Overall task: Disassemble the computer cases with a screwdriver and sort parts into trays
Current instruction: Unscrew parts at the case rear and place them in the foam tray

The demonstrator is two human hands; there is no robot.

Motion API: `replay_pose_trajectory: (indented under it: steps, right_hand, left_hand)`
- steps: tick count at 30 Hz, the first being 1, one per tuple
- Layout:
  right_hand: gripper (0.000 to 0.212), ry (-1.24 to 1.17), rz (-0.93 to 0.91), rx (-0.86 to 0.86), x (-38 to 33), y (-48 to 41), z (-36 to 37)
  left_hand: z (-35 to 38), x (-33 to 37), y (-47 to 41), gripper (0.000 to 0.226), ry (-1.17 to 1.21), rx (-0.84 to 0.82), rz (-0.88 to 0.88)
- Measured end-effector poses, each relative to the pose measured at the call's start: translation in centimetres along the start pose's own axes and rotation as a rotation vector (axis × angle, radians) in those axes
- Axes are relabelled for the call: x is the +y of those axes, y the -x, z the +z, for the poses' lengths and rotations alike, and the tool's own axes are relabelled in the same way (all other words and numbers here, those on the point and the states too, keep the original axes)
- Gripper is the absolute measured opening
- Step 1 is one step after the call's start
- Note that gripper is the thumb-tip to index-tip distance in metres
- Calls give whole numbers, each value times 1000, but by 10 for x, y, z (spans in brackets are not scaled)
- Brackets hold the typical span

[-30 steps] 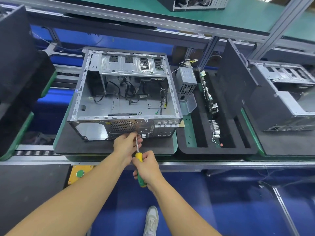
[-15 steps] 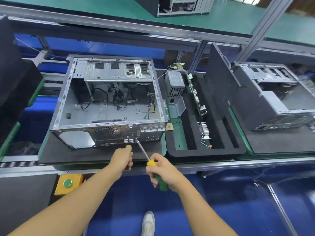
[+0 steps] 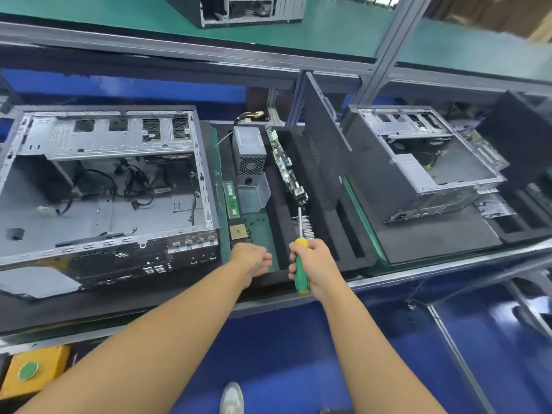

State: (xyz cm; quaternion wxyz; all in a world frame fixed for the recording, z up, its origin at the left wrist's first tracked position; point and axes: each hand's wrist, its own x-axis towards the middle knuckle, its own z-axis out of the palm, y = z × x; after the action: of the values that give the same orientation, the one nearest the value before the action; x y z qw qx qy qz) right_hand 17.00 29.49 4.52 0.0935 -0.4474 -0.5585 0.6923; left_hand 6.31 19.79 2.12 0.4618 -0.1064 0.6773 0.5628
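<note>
Screwdriver (image 3: pixel 300 244) gripped in R hand (image 3: pixel 315 264); L hand (image 3: pixel 251 259) curled over tray (image 3: pixel 322 210), grip unclear

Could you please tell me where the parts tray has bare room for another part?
The green floor between the CPU and the foam wall is bare, as is the long slot at right. Crowded around the power supply and RAM stick.

We log a factory teardown line: gutted computer case (image 3: pixel 98 204) and second case (image 3: pixel 418 162) on the counter (image 3: pixel 433 268), slotted foam tray (image 3: pixel 355 252) between, aluminium post (image 3: pixel 388 46), green-matted upper shelf (image 3: pixel 119 16), yellow button box (image 3: pixel 33 372).
</note>
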Motion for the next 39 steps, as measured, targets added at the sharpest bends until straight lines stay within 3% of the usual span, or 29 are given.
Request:
replay_pose_trajectory:
  steps: [6, 9, 13, 16, 19, 22, 28, 30, 34, 39]
  right_hand:
    - [18, -13, 30, -14, -5, -10, -8]
    - [15, -33, 24, 7, -6, -11, -1]
    - [11, -80, -51, -36, -7, -1, 27]
    - [11, -178, -139, -108, -3, 18, 64]
    - [10, -299, -183, -193, 3, 42, 104]
    - [13, -283, -206, -237, 10, 67, 142]
    - [14, -287, -131, -271, 28, 114, 209]
    - [19, -270, -85, -286, 37, 129, 230]
    - [26, -137, -47, -291, 53, 152, 261]
    - [21, 48, -53, -284, 68, 171, 287]
  left_hand:
    - [-6, 11, 2, 33, -76, -122, 22]
    - [-19, 20, 18, 21, -294, -146, 198]
    - [-50, 47, 64, 22, -595, -376, 418]
    - [-92, 73, 94, 28, -1004, -306, 781]
    - [-151, 93, 114, 31, -1116, -187, 980]
    - [-228, 106, 117, 36, -1248, -79, 957]
    - [-350, 87, 96, 70, -1500, -79, 569]
    - [-361, 70, 84, 61, -1557, -37, 605]
    - [-364, 50, 66, 54, -1604, 218, 814]
    - [-370, 44, 54, 50, -1531, 246, 883]
